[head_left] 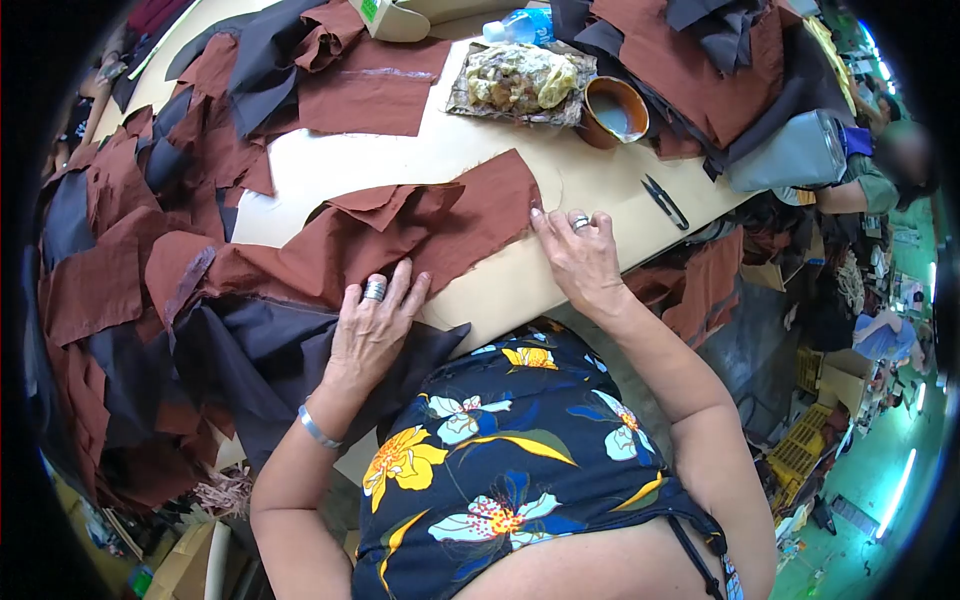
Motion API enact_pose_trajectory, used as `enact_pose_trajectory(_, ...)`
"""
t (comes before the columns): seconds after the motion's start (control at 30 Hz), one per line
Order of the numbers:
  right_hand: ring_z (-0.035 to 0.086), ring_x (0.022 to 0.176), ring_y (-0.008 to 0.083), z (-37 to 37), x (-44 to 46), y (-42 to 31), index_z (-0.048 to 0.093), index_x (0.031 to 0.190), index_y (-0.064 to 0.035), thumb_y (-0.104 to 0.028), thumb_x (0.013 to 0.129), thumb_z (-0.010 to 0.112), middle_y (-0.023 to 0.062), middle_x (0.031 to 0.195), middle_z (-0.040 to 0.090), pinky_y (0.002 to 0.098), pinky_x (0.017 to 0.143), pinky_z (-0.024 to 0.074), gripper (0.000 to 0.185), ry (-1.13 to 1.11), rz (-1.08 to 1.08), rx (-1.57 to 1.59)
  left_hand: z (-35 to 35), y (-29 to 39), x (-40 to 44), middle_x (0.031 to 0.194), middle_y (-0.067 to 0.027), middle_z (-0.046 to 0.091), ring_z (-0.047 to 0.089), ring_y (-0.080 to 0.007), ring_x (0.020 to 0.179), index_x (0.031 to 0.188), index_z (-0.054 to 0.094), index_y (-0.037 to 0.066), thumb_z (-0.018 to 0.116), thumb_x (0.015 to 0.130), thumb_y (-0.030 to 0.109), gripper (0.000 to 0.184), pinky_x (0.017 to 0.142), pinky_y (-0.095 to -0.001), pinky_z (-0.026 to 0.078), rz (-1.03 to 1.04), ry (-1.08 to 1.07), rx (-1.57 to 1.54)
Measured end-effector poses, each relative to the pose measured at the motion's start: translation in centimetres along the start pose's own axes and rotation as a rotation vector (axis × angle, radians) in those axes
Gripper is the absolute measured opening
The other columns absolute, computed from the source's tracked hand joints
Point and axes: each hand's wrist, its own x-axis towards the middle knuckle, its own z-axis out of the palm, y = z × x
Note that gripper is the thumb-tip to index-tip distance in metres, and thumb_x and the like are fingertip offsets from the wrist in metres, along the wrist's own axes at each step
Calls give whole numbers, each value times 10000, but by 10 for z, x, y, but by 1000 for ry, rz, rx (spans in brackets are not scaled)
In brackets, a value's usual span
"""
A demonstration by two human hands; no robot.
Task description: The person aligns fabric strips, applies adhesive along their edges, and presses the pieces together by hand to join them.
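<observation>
A reddish-brown cloth piece [480, 215] lies creased across the pale tabletop, its frayed right end close to me. At that end my right hand [585, 262], with a ring on one finger, has its fingers curled and pinches the cloth's edge. My left hand [372, 325], also ringed, rests on the cloth's near edge with its fingers spread and nothing gripped. Dark navy cloth [265, 345] hangs beneath and beside my left wrist. To the right of my right hand lie black thread snips [664, 203], untouched.
Heaped brown and navy cloth [110, 250] covers the table's left side; another pile [690, 70] sits at back right. A brown cup [613, 112], food on a wrapper [520, 82] and a water bottle [520, 27] stand at the back. A person [880, 180] is at far right.
</observation>
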Motion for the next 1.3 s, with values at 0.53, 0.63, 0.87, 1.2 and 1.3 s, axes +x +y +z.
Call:
enact_pose_trajectory(0.53, 546, 894, 168, 7, 8, 4, 512, 1239, -74, -165, 816, 512, 32, 962, 539, 398, 790, 365, 433, 20, 47, 41, -4, -6, -6, 1292, -95, 476, 524, -232, 943, 1313, 467, 137, 452, 832, 99, 483, 757, -341, 407, -2, -70, -17)
enact_pose_trajectory(0.63, 541, 912, 176, 7, 4, -16, 487, 1275, -52, -159, 822, 503, 47, 971, 534, 400, 798, 367, 466, -10, 21, 11, -4, -6, -8, 1293, -96, 474, 528, -234, 944, 1313, 467, 133, 451, 830, 95, 485, 754, -341, 407, -9, -69, -19)
enact_pose_trajectory(0.87, 538, 919, 175, -4, 7, -28, 470, 1282, -33, -158, 826, 491, 53, 952, 531, 395, 806, 371, 473, -36, 1, 112, -2, -7, -11, 1321, -91, 460, 520, -259, 978, 1295, 489, 174, 515, 774, 57, 534, 786, -348, 413, -6, -61, -93)
enact_pose_trajectory(1.2, 528, 955, 200, -10, 6, -41, 513, 1260, -203, -122, 795, 515, 34, 1001, 518, 430, 795, 380, 473, -51, -66, 363, -14, -10, -17, 1344, -71, 449, 467, -303, 1112, 1046, 609, 153, 599, 812, 258, 256, 877, -414, 389, 8, -95, -395)
enact_pose_trajectory(1.3, 519, 951, 225, 3, 19, 7, 567, 1179, -263, -78, 722, 547, 37, 1007, 514, 431, 768, 395, 493, -65, 53, 668, -12, -5, -16, 1333, -71, 457, 454, -305, 1123, 878, 601, 88, 603, 814, 371, 290, 881, -430, 384, -43, -74, -439)
